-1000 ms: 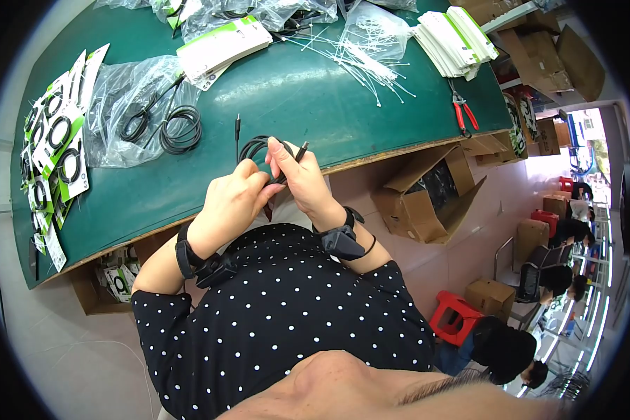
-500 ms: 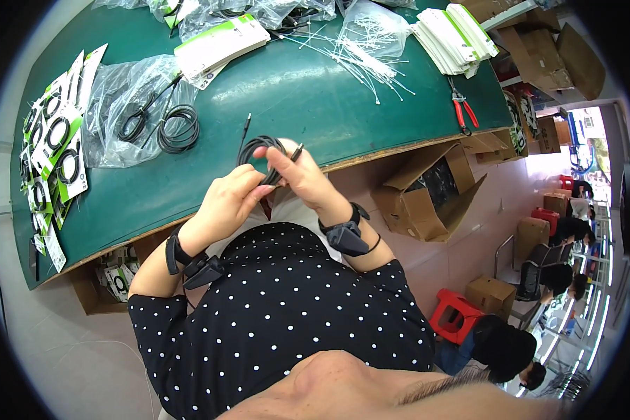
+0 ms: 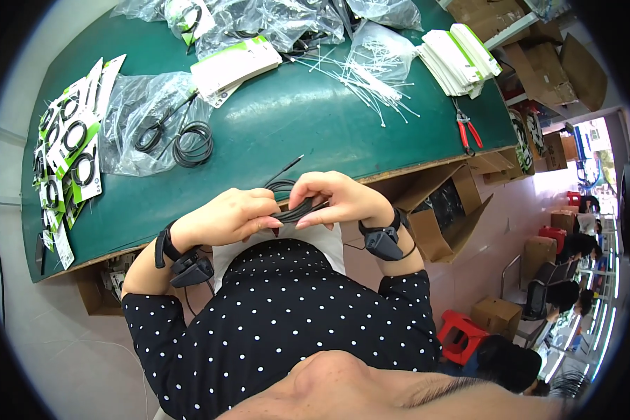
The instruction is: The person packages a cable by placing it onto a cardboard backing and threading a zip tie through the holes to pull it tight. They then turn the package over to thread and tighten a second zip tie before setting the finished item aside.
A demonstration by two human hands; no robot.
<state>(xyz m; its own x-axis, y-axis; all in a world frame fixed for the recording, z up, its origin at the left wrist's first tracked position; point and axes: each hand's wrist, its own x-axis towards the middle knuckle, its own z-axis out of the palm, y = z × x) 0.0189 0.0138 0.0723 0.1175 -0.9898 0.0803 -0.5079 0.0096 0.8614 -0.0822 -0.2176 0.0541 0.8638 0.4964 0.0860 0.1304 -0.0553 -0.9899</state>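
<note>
A coiled black cable (image 3: 297, 212) is held between my two hands just off the table's near edge. My left hand (image 3: 239, 213) grips the coil's left side, thumb and fingers pinched together. On the other side my right hand (image 3: 341, 201) closes its thumb and fingers round the bundle. One end of the cable, with a slim plug (image 3: 294, 162), sticks up and to the right over the green table (image 3: 259, 140). The other end is hidden by my hands. Further left, another coiled black cable (image 3: 192, 144) lies against a clear plastic bag (image 3: 126, 105).
Packaged cables on white-green cards (image 3: 70, 150) pile up at the left. A stack of cards (image 3: 236, 70), white zip ties (image 3: 374, 80) and another card stack (image 3: 458, 63) lie toward the back. Red-handled cutters (image 3: 467, 133) rest at the right edge, above an open cardboard box (image 3: 441, 224).
The view has shifted, so the table sits lower in it. My right hand has moved right and down, turning its palm down over the coil; the left still grips it.
</note>
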